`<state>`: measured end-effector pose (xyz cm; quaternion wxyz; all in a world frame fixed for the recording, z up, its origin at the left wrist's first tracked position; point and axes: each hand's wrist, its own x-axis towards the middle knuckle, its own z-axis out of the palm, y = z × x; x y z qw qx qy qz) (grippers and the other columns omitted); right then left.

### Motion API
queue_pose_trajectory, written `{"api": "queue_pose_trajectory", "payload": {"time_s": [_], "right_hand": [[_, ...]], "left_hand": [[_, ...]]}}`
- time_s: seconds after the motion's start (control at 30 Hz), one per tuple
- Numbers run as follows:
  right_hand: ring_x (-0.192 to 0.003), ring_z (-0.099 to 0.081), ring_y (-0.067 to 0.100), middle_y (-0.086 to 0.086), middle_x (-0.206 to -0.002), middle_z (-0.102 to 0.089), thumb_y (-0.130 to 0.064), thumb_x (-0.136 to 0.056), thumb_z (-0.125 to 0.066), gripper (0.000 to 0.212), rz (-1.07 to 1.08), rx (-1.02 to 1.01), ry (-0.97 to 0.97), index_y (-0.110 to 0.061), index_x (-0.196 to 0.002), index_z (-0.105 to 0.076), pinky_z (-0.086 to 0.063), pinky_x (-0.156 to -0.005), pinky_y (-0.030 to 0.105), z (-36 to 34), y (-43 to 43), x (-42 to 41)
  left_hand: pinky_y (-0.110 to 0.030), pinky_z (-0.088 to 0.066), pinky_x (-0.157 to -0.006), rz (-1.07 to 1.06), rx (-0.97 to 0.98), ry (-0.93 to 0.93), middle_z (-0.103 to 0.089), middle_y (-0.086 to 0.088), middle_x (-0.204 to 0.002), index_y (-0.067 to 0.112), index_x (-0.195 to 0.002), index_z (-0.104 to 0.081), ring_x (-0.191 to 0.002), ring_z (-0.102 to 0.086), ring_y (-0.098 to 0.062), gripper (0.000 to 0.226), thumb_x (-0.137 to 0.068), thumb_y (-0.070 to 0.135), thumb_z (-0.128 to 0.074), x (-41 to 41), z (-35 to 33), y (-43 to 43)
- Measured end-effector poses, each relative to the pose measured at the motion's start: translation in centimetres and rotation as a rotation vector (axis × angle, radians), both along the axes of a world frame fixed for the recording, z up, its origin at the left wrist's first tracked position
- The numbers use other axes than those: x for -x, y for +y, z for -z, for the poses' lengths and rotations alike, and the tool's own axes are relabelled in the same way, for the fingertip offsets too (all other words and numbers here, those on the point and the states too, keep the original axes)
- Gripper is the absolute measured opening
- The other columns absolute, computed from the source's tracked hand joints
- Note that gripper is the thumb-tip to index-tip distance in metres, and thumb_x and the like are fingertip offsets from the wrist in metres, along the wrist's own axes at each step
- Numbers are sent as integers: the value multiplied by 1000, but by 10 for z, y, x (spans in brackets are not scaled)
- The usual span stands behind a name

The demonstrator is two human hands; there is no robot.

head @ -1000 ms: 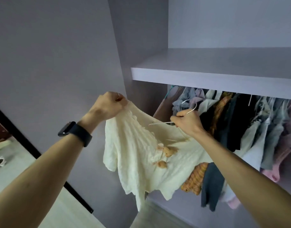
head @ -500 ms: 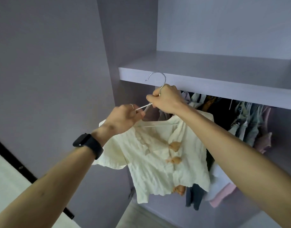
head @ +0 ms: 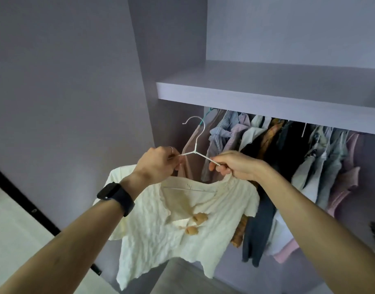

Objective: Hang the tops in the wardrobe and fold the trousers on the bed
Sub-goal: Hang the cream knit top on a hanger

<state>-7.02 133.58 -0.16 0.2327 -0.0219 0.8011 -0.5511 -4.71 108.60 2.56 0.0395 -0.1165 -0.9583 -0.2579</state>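
The cream top (head: 182,225) is crinkled, matt cloth with tan fabric knots at the front; its hanger (head: 195,145) is thin, smooth white-coated wire; the shelf (head: 267,102) looks matt and smooth, a lilac laminate; the watch band (head: 118,198) is matt black.

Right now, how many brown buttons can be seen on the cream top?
2. One brown button sits below the neckline of the cream top; the other just under it. Folds may hide more.
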Motion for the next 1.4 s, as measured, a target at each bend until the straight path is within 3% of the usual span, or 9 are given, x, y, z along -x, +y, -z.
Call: {"api": "queue_pose_trajectory", "payload": {"time_s": [0.17, 0.3, 0.5, 0.6, 0.73, 0.87, 1.1, 1.27, 1.4], "right_hand": [[-65, -42, 11, 11, -82, -56, -12, -98, -48, 28, 186, -48, 92, -7, -76, -65, -30, -53, 18, 13, -21, -2], [-63, -46, 14, 5, -67, -53, -11, -92, -56, 21, 113, -70, 155, -6, -77, -70, -36, -58, 22, 16, -25, -8], [-65, -54, 12, -5, -72, -66, -41, -75, -80, 21, -147, -639, -207, -23, -84, -74, -35, -57, 25, 14, -1, 2], [-54, -49, 9, 1, -67, -60, -13, -80, -74, 3, -268, -682, -281, -11, -80, -72, -35, -46, 20, 24, -5, -2], [-52, -57, 15, 17, -69, -65, -5, -86, -65, 12, -141, -566, 80, -5, -81, -76, -48, -50, 25, 39, 0, -1], [-62, -69, 9, -2, -69, -72, -22, -94, -67, 13, 153, -241, 440, -22, -83, -75, -57, -61, 29, 32, 5, -24], [-115, -56, 11, -7, -126, -59, -38, -94, -67, 39, 187, -567, 616, -33, -132, -63, -41, -92, 25, 42, 37, -31], [-88, -69, 4, -14, -88, -74, -32, -92, -72, 13, 119, -477, 614, -24, -100, -79, -50, -81, 24, 57, 48, -31], [-83, -70, 8, -6, -90, -75, -16, -86, -79, 4, 271, -361, 824, -17, -90, -80, -53, -81, 24, 61, 56, -34]], "left_hand": [[-38, -55, -80, 33, 90, -21, -71, 8, -90, 33, -97, -64, -87, -65, -24, 27, -91, 57, -53, -3, 2, 17], [-37, -53, -82, 71, -27, -83, -71, -1, -86, 19, -93, -69, -86, -65, -23, 29, -97, 45, -57, 1, 8, 36], [-28, -52, -73, 119, -33, -132, -69, 7, -73, 13, -84, -70, -74, -68, -13, 30, -99, 38, -60, -12, 26, 27], [-25, -50, -71, 166, -23, -114, -65, 12, -68, 15, -78, -68, -68, -64, -7, 30, -99, 35, -61, -17, 24, 31], [-29, -44, -72, 159, 79, -109, -67, 2, -79, 23, -70, -60, -73, -58, -19, 32, -100, 34, -57, -18, 26, 27], [-34, -46, -74, 4, 16, -28, -69, -1, -82, 19, -77, -66, -82, -62, -30, 28, -100, 30, -53, -8, 31, 8], [-7, -40, -63, 32, -122, -18, -69, 9, -75, 20, -91, -77, -76, -63, -7, 21, -98, 34, -62, 1, 10, -8], [-3, -36, -61, 93, -53, 22, -64, 11, -67, 40, -76, -67, -63, -56, 11, 23, -99, 37, -62, 4, -4, -4], [-7, -37, -62, 58, -76, 41, -65, 14, -69, 31, -86, -73, -67, -58, 6, 17, -98, 34, -62, 5, 3, -8]]}}
